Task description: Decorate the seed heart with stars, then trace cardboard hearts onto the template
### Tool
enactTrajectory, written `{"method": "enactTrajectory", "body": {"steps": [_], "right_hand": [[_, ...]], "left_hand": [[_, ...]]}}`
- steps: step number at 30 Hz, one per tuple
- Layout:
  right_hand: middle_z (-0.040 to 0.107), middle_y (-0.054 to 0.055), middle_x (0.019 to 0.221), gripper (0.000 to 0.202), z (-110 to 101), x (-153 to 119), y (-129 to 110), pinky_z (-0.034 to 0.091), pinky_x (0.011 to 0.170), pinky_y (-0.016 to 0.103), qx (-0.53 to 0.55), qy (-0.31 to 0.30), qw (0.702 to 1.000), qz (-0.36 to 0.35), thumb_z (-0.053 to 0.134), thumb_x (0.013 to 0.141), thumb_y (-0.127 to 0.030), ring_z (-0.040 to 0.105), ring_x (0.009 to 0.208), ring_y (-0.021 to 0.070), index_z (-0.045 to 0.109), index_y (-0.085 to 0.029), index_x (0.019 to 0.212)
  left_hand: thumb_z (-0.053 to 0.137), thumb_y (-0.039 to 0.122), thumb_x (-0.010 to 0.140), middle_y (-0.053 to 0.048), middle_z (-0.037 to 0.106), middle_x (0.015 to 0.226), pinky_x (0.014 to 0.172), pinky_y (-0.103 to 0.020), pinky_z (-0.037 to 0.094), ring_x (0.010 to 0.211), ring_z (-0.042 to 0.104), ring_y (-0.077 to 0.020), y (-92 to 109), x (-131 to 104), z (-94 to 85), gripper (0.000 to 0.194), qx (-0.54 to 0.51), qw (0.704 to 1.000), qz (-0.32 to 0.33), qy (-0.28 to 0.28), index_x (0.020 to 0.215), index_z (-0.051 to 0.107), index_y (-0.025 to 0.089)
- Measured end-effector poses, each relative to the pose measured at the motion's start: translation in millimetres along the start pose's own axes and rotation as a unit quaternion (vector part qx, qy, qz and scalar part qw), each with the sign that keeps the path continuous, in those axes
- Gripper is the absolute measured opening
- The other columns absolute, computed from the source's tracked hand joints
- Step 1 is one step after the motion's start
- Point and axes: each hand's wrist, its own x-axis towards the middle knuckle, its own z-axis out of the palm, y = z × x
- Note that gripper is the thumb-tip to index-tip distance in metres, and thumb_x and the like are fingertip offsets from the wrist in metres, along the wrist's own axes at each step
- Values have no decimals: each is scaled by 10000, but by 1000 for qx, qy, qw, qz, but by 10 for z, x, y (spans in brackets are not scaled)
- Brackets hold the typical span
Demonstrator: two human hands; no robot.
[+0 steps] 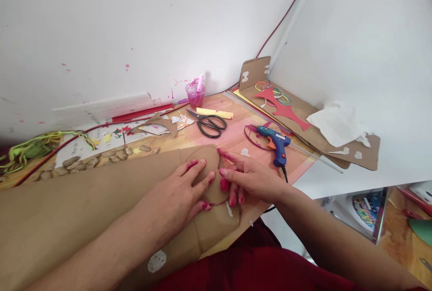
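Note:
A rounded cardboard piece (206, 155) lies on a long brown cardboard sheet (84, 205), its lower edge tinged dark pink. My left hand (182, 187) rests on this piece with the fingers spread, pressing it down. At the piece's right edge is my right hand (246, 176), its index fingertip and thumb apart and touching the rim, the other fingers curled below. Pink stain marks the fingertips of both hands. Just beyond the cardboard are black-handled scissors (211, 124), and a blue hot glue gun (276, 142) lies beyond my right hand.
A pink-stained plastic cup (195, 95) with a marker stands by the wall. Peanuts (91, 160) line the sheet's far edge near a yarn bundle (37, 149). At the right, cardboard pieces (366, 151) carry white tissue (332, 122) and red paper (286, 113).

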Motion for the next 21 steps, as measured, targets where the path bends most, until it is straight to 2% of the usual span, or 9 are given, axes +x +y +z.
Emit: {"method": "enactTrajectory", "body": {"steps": [13, 21], "right_hand": [[702, -12, 732, 812, -45, 38, -21, 536, 458, 184, 7, -21, 1000, 22, 571, 1020, -333, 708, 518, 137, 71, -254, 1655], [713, -13, 758, 845, -46, 19, -57, 539, 476, 196, 20, -26, 999, 36, 598, 1009, -378, 720, 538, 145, 56, -289, 1652]], "left_hand": [[658, 434, 936, -191, 539, 1509, 1072, -502, 493, 1382, 506, -374, -89, -10, 96, 575, -15, 1000, -15, 21, 1465, 566, 230], [661, 434, 934, -204, 524, 1518, 1040, -535, 516, 1391, 494, -392, -83, -3, 135, 571, -2, 1000, -23, 12, 1461, 568, 236]]}}
